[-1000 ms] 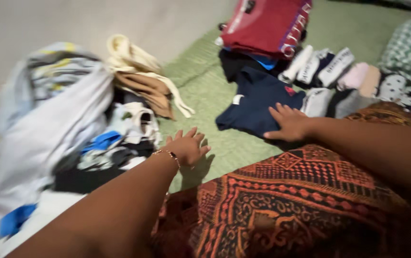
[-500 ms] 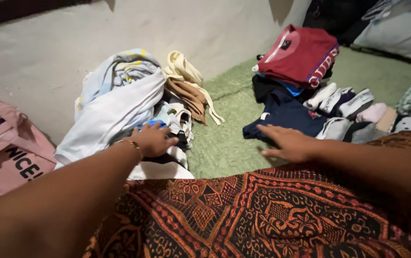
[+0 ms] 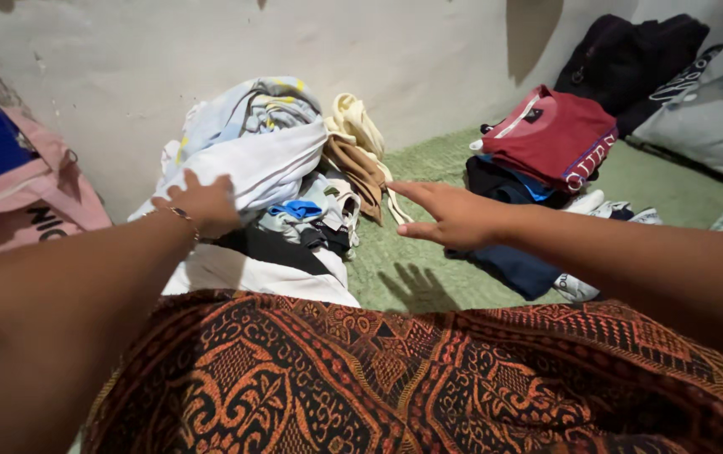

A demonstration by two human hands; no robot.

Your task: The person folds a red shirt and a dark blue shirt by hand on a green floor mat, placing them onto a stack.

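Left hand point(image 3: 201, 204), left of centre frame, fingers bent downward, wrist braceleted; right hand point(image 3: 454, 217), centre frame, flat, fingers extended leftward, empty.

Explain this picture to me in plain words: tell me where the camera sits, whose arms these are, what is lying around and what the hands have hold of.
There is no machine here. The camera is worn on a person's head and looks down, so the two bare arms coming in from the bottom are that person's own. The patterned orange and black cloth across the bottom seems to lie over their lap.

The left hand, with a thin bracelet at the wrist, rests on a loose heap of clothes, on its white and pale blue cloth. The right hand hangs open, palm down, above the green mat, reaching toward that heap; it holds nothing.

Further right, a red garment lies folded on top of dark ones. A pink bag sits at the left against the wall, and dark bags and a cushion at the far right.
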